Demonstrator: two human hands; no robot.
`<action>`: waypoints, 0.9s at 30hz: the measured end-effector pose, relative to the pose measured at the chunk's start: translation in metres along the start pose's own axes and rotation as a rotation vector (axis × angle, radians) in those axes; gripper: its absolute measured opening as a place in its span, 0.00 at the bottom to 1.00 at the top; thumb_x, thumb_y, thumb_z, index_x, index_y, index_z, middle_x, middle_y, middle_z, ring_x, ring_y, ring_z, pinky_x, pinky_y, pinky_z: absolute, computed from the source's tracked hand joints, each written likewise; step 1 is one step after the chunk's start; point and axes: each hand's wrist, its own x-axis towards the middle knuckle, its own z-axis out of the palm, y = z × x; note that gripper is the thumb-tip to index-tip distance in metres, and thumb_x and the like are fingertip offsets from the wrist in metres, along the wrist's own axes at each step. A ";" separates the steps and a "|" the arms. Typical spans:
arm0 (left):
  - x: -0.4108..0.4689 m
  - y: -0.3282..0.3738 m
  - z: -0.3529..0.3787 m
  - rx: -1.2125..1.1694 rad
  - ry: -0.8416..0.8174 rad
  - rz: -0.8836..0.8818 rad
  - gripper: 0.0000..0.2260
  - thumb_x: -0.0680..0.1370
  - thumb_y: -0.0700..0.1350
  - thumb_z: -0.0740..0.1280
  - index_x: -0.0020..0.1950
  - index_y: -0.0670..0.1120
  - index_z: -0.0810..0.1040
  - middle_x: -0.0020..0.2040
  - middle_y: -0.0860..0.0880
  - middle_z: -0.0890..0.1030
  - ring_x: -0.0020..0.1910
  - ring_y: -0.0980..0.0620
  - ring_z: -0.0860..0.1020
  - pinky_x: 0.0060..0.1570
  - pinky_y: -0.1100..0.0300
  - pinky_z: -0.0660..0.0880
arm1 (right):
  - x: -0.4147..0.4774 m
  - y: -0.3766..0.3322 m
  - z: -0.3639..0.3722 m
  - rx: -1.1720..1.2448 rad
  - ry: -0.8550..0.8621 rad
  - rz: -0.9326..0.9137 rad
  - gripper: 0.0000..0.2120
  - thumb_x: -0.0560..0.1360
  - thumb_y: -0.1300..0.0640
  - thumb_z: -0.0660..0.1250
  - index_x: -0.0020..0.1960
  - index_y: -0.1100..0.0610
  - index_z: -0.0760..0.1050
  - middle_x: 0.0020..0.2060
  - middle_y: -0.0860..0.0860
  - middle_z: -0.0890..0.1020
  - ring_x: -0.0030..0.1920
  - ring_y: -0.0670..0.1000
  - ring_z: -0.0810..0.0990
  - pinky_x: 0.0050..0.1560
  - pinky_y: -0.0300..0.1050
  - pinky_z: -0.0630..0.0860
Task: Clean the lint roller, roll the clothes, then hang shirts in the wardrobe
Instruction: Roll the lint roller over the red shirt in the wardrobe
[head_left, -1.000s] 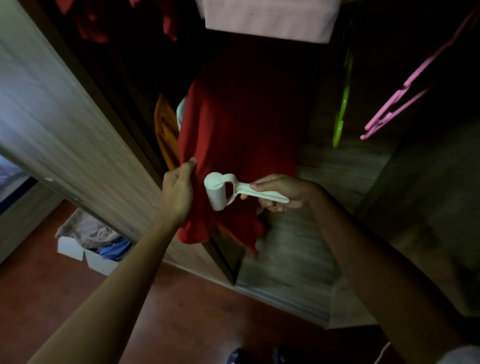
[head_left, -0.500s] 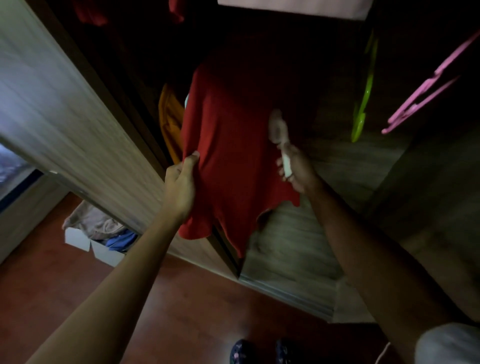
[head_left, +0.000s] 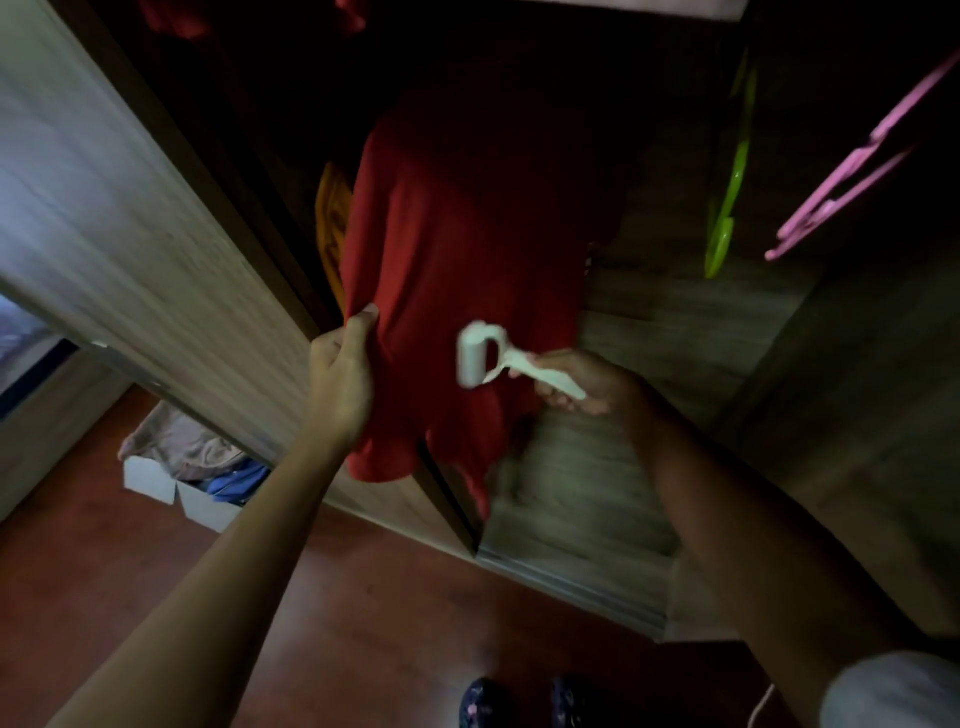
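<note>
A red shirt (head_left: 467, 249) hangs inside the dark open wardrobe (head_left: 649, 322). My left hand (head_left: 340, 384) pinches the shirt's left edge near the hem and holds the cloth taut. My right hand (head_left: 582, 387) grips the handle of a white lint roller (head_left: 475, 358). The roller head rests against the lower part of the red cloth, just right of my left hand. The shirt's top is lost in shadow.
An orange garment (head_left: 330, 218) hangs behind the red shirt. A green hanger (head_left: 727, 208) and a pink hanger (head_left: 852, 182) hang to the right. The wooden wardrobe door (head_left: 114, 218) stands at left. A white box of clothes (head_left: 187, 473) sits on the brown floor.
The roller went up the shirt with my right hand half a second ago and has come back down to the lower cloth. My left hand has kept its hold on the shirt's edge.
</note>
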 end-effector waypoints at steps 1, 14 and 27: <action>-0.001 0.001 -0.001 0.013 0.006 -0.004 0.25 0.83 0.52 0.61 0.28 0.43 0.65 0.21 0.50 0.66 0.20 0.53 0.64 0.23 0.63 0.60 | 0.006 -0.002 -0.010 0.072 0.072 -0.029 0.16 0.83 0.49 0.55 0.55 0.55 0.79 0.25 0.47 0.74 0.20 0.43 0.68 0.19 0.34 0.59; 0.002 0.004 -0.004 0.027 -0.017 0.003 0.24 0.81 0.57 0.62 0.39 0.36 0.75 0.34 0.41 0.70 0.32 0.44 0.67 0.33 0.52 0.64 | 0.027 0.065 0.011 0.020 0.265 -0.004 0.10 0.83 0.51 0.58 0.57 0.54 0.75 0.32 0.54 0.76 0.20 0.47 0.73 0.19 0.35 0.66; -0.006 -0.001 0.014 0.108 -0.053 -0.031 0.24 0.83 0.55 0.60 0.34 0.41 0.76 0.26 0.47 0.72 0.24 0.53 0.70 0.26 0.61 0.66 | -0.071 -0.039 0.049 -0.145 0.394 -0.515 0.06 0.83 0.57 0.61 0.52 0.53 0.78 0.25 0.48 0.76 0.16 0.44 0.68 0.16 0.33 0.60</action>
